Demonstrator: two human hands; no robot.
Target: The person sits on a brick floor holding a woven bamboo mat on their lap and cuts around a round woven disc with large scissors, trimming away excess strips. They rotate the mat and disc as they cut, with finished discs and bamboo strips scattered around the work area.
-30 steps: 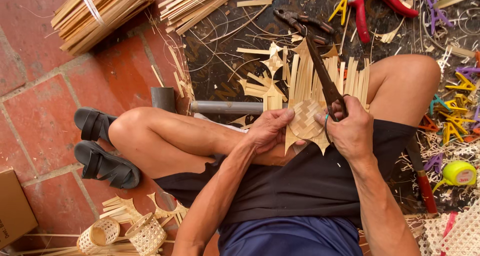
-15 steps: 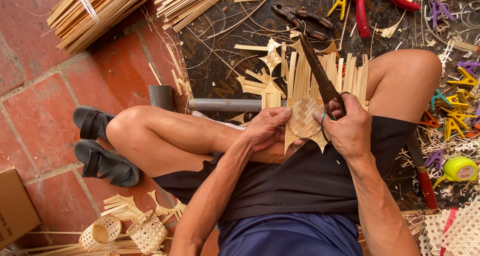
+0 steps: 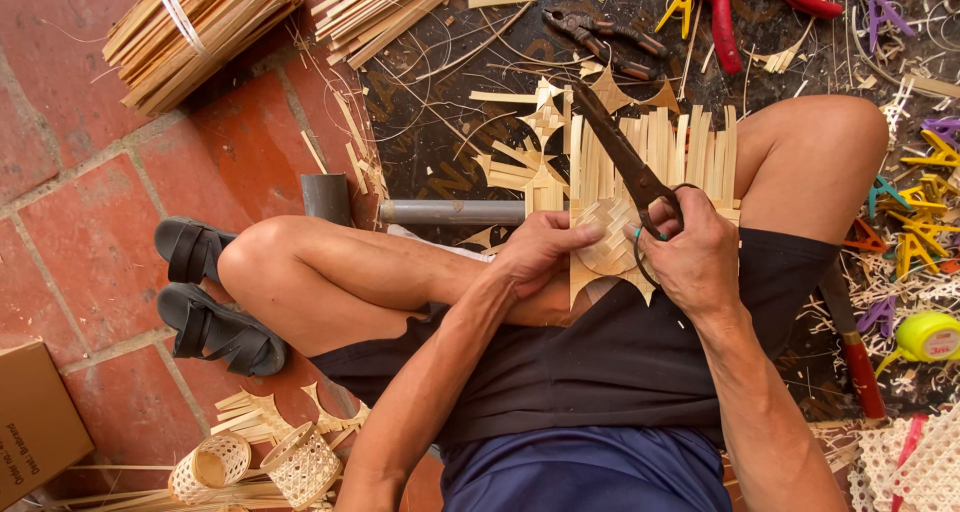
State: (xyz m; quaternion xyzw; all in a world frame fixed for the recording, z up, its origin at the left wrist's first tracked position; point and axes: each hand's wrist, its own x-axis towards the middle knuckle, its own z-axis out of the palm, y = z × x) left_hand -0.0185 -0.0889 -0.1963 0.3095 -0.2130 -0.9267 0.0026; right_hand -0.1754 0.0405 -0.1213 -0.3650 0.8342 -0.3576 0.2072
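Note:
I sit cross-legged on the floor with a woven bamboo piece [image 3: 610, 234] on my lap; its loose strips [image 3: 660, 157] fan away from me. My left hand [image 3: 540, 252] grips the woven centre from the left, thumb on top. My right hand [image 3: 690, 257] holds a pair of dark, rusty scissors [image 3: 620, 157] by the handles. Its blades lie closed and point up-left across the strips.
A bundle of bamboo slats [image 3: 195, 32] lies at top left beside loose slats [image 3: 390, 7]. Pliers [image 3: 600, 27], red-handled cutters [image 3: 730, 12] and coloured clips [image 3: 920, 202] lie on the dark mat. A grey pipe [image 3: 440, 212], black sandals [image 3: 205, 292], small woven baskets [image 3: 260, 462] and a cardboard box [image 3: 35, 422] are near.
The hands, scissors and woven piece hold nearly the same pose; the view has shifted only slightly.

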